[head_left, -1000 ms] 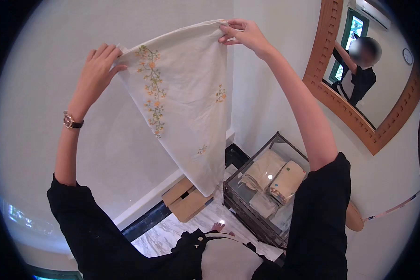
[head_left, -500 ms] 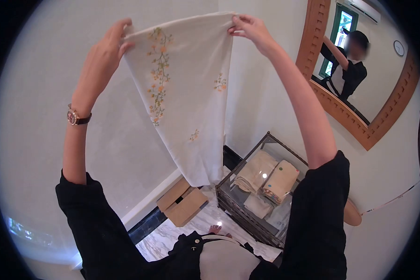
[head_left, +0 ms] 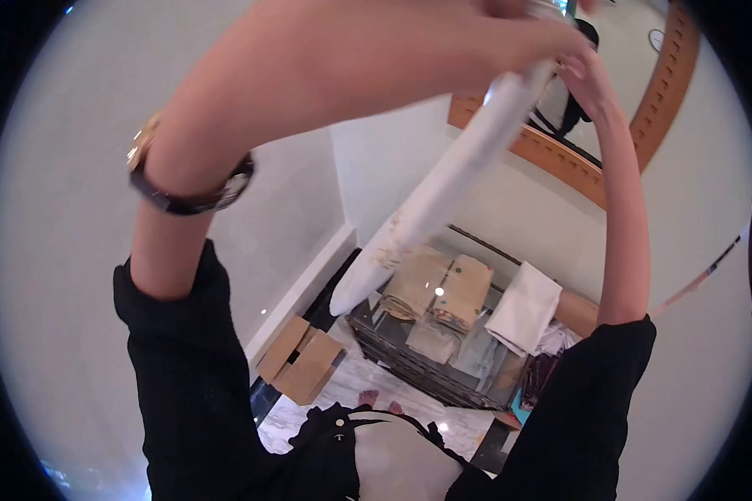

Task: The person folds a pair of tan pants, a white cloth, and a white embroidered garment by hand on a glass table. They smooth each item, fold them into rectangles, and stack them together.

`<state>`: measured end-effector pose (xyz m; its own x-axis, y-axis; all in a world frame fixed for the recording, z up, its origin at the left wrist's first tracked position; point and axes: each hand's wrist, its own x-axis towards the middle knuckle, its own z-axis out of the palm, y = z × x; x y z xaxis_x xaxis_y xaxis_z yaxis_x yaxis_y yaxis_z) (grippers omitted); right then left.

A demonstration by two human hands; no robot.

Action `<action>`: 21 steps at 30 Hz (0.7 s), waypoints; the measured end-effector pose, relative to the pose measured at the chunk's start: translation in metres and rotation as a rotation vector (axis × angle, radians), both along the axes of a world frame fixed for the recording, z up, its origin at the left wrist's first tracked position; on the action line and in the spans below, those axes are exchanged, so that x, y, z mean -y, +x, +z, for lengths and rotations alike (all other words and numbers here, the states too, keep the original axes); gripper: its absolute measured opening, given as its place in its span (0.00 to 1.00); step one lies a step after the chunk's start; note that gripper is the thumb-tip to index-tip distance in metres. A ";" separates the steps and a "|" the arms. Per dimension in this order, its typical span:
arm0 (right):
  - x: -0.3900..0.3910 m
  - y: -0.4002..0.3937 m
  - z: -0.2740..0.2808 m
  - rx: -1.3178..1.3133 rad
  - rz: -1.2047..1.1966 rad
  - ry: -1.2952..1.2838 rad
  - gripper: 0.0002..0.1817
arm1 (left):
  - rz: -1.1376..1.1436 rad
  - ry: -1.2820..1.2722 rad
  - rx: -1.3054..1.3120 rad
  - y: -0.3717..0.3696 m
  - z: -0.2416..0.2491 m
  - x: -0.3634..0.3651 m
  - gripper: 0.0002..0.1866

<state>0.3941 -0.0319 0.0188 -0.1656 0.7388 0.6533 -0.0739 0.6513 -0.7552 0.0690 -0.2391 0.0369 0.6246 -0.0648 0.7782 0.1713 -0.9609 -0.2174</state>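
Note:
A white cloth [head_left: 443, 192] with embroidered flowers hangs in a narrow, slanting fold from the top of the view down toward the glass-topped table. My left hand [head_left: 510, 42], with a watch [head_left: 196, 196] on its wrist, reaches across the top to the cloth's upper end; it is blurred, and its fingertips are partly hidden. Close beside it, my right hand [head_left: 585, 75] pinches the same upper end. The two hands are nearly together, in front of the mirror.
Folded beige cloths [head_left: 464, 288] lie on the glass-topped table [head_left: 510, 380], a folded white cloth [head_left: 526, 307] at its right. An open cardboard box [head_left: 309, 367] stands on the marble floor. A wood-framed mirror [head_left: 560, 167] hangs on the wall.
My left hand has swung right to meet my right hand. The cloth, spread wide before, is now folded narrow and slanting. The view has shifted right, showing more of the table.

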 end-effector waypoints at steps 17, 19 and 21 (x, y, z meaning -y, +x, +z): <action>0.225 0.262 0.021 -0.146 -0.630 -0.113 0.21 | -0.746 -0.452 -0.159 0.093 0.007 0.027 0.23; 0.245 0.275 0.021 -0.165 -0.664 -0.106 0.21 | -0.733 -0.480 -0.184 0.099 0.009 0.032 0.23; 0.261 0.285 0.022 -0.183 -0.690 -0.103 0.21 | -0.727 -0.506 -0.206 0.103 0.012 0.034 0.23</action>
